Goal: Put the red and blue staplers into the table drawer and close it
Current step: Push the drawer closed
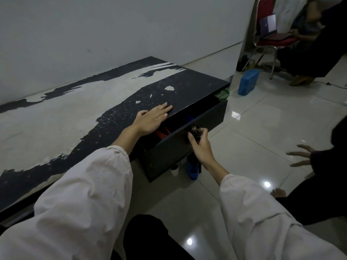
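From my head camera, my left hand (153,118) lies flat, fingers spread and grasping nothing, on the black, worn top of the table (75,109) right at its front edge. My right hand (200,145) is down at the front panel of the drawer (178,147), fingers pinched around the small metal key (195,130) in its lock. The drawer stands partly out. Inside the gap I see the red stapler (161,132) just below my left hand, and the blue stapler (188,118) farther along (both only slivers in shadow). Another person's hand (300,155) hovers open at the right, well apart.
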